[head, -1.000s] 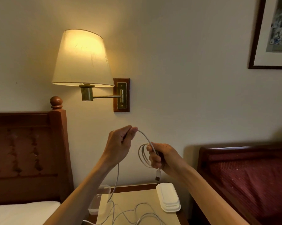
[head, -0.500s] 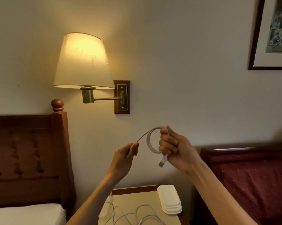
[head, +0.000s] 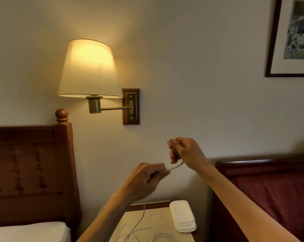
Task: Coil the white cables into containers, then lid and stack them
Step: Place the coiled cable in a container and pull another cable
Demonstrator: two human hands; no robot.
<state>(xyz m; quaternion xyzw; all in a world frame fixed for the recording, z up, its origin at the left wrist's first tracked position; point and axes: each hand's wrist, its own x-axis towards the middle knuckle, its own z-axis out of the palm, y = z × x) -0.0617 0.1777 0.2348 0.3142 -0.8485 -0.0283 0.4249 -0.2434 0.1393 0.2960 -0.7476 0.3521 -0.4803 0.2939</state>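
- risk of the coil springing open: the right hand [head: 186, 152] has its fingers curled round the gathered loops of the white cable [head: 176, 165], edge-on and partly hidden, and a slack grip would likely let them fan out.
- left hand [head: 147, 179], blurred, pinches the strand just beside the coil; a hard pull could drag a loop free.
- loose slack trails down to the nightstand [head: 165, 213], near the stacked white lids [head: 182, 215]; it could tangle or snag.
- writing: none readable anywhere.
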